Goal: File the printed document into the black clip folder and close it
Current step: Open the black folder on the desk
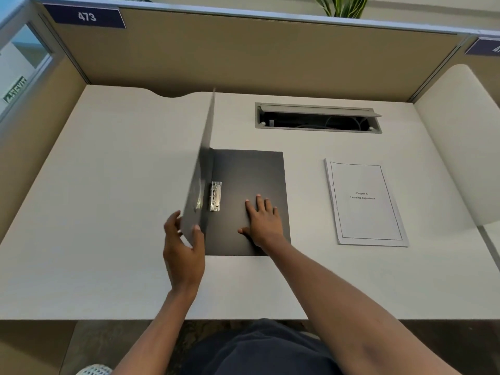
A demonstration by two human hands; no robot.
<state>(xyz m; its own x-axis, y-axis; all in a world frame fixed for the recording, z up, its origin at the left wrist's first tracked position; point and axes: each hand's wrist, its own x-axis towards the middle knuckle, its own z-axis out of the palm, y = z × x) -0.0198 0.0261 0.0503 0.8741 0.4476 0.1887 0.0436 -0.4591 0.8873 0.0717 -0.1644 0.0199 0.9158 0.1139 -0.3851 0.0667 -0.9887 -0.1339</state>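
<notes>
The black clip folder lies in the middle of the white desk with its back panel flat. Its front cover stands almost upright, and my left hand grips that cover's near lower edge. A silver metal clip sits by the spine, with no paper under it. My right hand rests flat, fingers spread, on the folder's inner back panel. The printed document, a white stack with a bordered title page, lies flat on the desk to the right of the folder, apart from both hands.
A grey cable slot with its lid raised is set into the desk behind the folder. Tan partition walls enclose the back and both sides. The desk's front edge runs just above my lap.
</notes>
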